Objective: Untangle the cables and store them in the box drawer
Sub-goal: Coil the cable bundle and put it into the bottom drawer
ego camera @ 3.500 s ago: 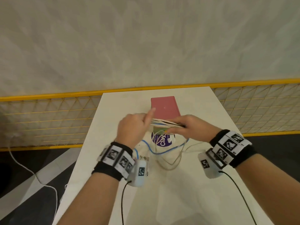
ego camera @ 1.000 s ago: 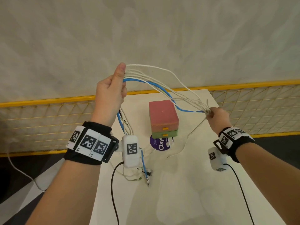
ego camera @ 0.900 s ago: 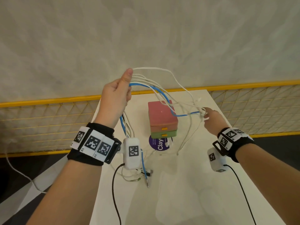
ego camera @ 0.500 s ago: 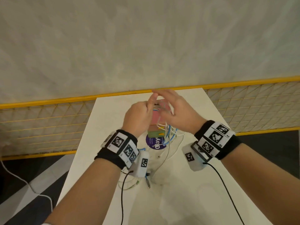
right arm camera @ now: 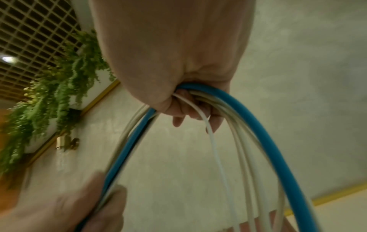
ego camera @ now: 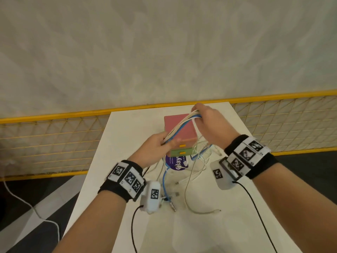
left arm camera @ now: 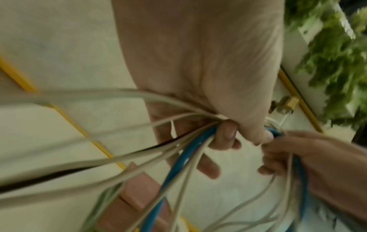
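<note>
Bundle of white and blue cables (ego camera: 179,127) is gripped between our left hand (ego camera: 155,148) and right hand (ego camera: 209,123), both fingers clenched around it; next we must fold it smaller, we judge.

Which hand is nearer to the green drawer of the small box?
The left hand. It holds the cables just beside the green drawer, at its left. The right hand holds them higher, above the box's pink top.

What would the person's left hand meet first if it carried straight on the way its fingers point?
Probably the pink box: the left hand, holding the cable bundle, points forward-right at the box's near left side, though depth is hard to judge.
</note>
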